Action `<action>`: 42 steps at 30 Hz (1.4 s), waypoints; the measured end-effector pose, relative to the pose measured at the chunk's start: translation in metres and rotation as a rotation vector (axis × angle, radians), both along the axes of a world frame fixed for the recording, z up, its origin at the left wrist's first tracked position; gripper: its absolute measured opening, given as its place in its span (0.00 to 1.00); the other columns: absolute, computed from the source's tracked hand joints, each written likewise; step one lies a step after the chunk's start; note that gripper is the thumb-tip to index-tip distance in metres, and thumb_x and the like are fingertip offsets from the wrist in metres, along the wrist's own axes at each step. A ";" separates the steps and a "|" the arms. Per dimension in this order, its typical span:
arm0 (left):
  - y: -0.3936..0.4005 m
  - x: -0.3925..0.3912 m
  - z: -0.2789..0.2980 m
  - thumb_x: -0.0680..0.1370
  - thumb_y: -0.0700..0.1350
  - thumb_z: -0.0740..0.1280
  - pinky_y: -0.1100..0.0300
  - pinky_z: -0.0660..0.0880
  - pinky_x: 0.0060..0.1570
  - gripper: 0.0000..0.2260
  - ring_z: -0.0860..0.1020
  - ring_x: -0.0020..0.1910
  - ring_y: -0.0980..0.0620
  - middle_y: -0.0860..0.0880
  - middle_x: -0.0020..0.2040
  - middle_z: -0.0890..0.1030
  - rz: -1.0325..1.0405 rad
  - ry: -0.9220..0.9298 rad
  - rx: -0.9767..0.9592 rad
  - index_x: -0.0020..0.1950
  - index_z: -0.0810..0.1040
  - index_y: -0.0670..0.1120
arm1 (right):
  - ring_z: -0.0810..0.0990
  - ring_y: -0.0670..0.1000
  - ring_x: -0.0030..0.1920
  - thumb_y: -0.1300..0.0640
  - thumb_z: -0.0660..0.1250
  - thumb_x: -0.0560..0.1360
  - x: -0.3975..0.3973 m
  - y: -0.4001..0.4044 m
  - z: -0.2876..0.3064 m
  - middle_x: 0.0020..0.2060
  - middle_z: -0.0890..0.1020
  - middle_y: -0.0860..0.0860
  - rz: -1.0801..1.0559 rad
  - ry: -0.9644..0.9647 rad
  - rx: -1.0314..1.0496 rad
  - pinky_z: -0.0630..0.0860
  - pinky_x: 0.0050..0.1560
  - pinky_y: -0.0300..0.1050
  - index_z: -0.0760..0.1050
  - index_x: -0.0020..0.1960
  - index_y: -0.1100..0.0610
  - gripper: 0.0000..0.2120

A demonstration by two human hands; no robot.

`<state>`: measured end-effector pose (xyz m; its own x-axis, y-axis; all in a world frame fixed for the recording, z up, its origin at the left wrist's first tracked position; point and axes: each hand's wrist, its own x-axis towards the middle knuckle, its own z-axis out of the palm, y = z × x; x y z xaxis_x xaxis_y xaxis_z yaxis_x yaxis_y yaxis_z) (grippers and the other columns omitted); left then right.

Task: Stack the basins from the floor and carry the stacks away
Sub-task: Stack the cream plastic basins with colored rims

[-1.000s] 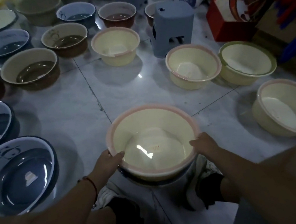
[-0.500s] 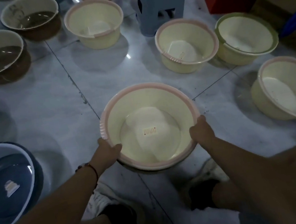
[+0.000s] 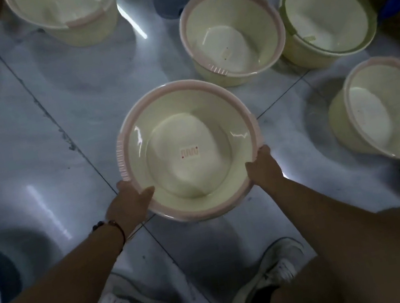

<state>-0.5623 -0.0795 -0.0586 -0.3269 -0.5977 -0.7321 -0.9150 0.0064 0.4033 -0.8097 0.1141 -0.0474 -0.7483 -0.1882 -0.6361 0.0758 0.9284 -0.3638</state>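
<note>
My left hand (image 3: 130,203) and right hand (image 3: 263,166) grip the near rim of a round cream plastic basin with ribbed pink rim (image 3: 189,150), held above the glossy grey tiled floor (image 3: 37,149). Small red-marked sticker (image 3: 189,152) on its bottom, unreadable. Pink-rimmed basin (image 3: 231,32) and green-rimmed basin (image 3: 326,15) sit touching just beyond.

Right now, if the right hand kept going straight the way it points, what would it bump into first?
Probably the pink-rimmed basin just ahead on the floor. The right hand grips the held basin and points up the picture towards it, though depth is hard to judge.
</note>
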 end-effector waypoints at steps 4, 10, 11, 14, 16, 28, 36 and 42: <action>0.011 -0.014 0.085 0.78 0.65 0.60 0.47 0.74 0.60 0.34 0.75 0.62 0.40 0.41 0.68 0.69 -0.527 -0.392 -0.174 0.76 0.57 0.46 | 0.65 0.61 0.73 0.47 0.63 0.77 -0.017 0.013 0.087 0.77 0.60 0.57 0.293 0.022 0.092 0.68 0.69 0.59 0.50 0.79 0.55 0.37; 0.065 -0.108 0.265 0.80 0.61 0.57 0.46 0.65 0.70 0.34 0.62 0.75 0.39 0.40 0.80 0.52 -0.930 -0.260 -0.404 0.81 0.47 0.50 | 0.53 0.61 0.78 0.44 0.57 0.81 -0.053 0.080 0.265 0.79 0.53 0.56 0.454 0.157 0.161 0.56 0.76 0.56 0.47 0.81 0.55 0.34; 0.077 -0.128 0.294 0.80 0.61 0.57 0.45 0.63 0.72 0.34 0.59 0.76 0.39 0.40 0.80 0.50 -0.965 -0.238 -0.403 0.81 0.47 0.50 | 0.55 0.61 0.78 0.43 0.58 0.81 -0.062 0.096 0.290 0.79 0.55 0.57 0.442 0.173 0.159 0.56 0.76 0.56 0.49 0.80 0.55 0.34; 0.113 -0.189 0.361 0.81 0.60 0.55 0.45 0.59 0.73 0.33 0.56 0.77 0.39 0.41 0.81 0.48 -1.075 -0.162 -0.423 0.81 0.46 0.50 | 0.58 0.60 0.76 0.43 0.58 0.80 -0.094 0.146 0.355 0.78 0.59 0.57 0.406 0.223 0.202 0.58 0.75 0.55 0.52 0.79 0.56 0.34; 0.141 -0.228 0.392 0.81 0.60 0.55 0.46 0.60 0.73 0.33 0.56 0.78 0.39 0.41 0.81 0.47 -1.144 -0.117 -0.439 0.81 0.46 0.50 | 0.56 0.62 0.77 0.43 0.57 0.81 -0.116 0.183 0.387 0.79 0.55 0.56 0.363 0.217 0.243 0.57 0.76 0.56 0.50 0.80 0.55 0.34; 0.246 -0.402 0.405 0.82 0.58 0.56 0.45 0.55 0.75 0.32 0.51 0.79 0.38 0.41 0.81 0.43 -1.322 -0.028 -0.417 0.81 0.46 0.51 | 0.54 0.61 0.77 0.44 0.58 0.80 -0.233 0.306 0.413 0.80 0.52 0.54 0.212 0.168 0.346 0.54 0.75 0.57 0.46 0.80 0.52 0.35; 0.258 -0.487 0.314 0.83 0.58 0.54 0.43 0.52 0.76 0.31 0.48 0.79 0.38 0.40 0.81 0.41 -1.419 -0.105 -0.349 0.82 0.46 0.49 | 0.49 0.62 0.79 0.46 0.56 0.80 -0.318 0.321 0.322 0.80 0.48 0.53 0.274 0.024 0.415 0.51 0.76 0.57 0.41 0.81 0.50 0.35; 0.257 -0.544 0.211 0.83 0.57 0.55 0.42 0.53 0.76 0.31 0.49 0.79 0.36 0.38 0.80 0.42 -1.476 -0.188 -0.373 0.81 0.47 0.50 | 0.50 0.62 0.79 0.46 0.55 0.82 -0.382 0.327 0.227 0.80 0.47 0.53 0.346 -0.043 0.441 0.51 0.77 0.56 0.41 0.81 0.50 0.34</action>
